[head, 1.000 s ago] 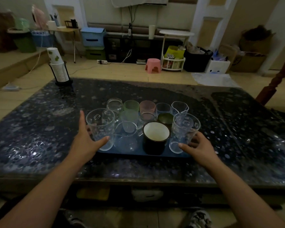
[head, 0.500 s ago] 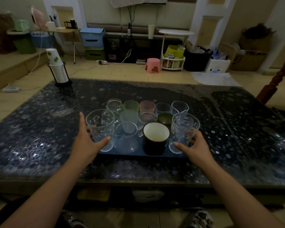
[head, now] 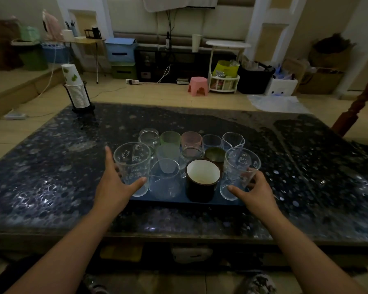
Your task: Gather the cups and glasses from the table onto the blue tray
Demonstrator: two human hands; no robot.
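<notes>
We're nearly done, by the look of it: approx. a dozen cups & glasses crowd the blue tray (head: pixel 187 203) at worktop (head: pixel 51 187) centre. Our left hand (head: pixel 115 187) has fingers spread wide round the printed glass (head: pixel 132 166) at the tray's 8 o'clock corner; right hand (head: pixel 255 192) curls loosely round its twin (head: pixel 238 172) at 4 o'clock. Left over: only a paper-cup stack (head: pixel 75 90) at 10 o'clock, maybe not ours.

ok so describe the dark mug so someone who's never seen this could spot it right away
On the dark speckled table sits a blue tray crowded with cups and glasses. In its front row, between two clear glasses, stands the dark mug. It is the only opaque, dark-walled cup there, with a white inside.
</notes>
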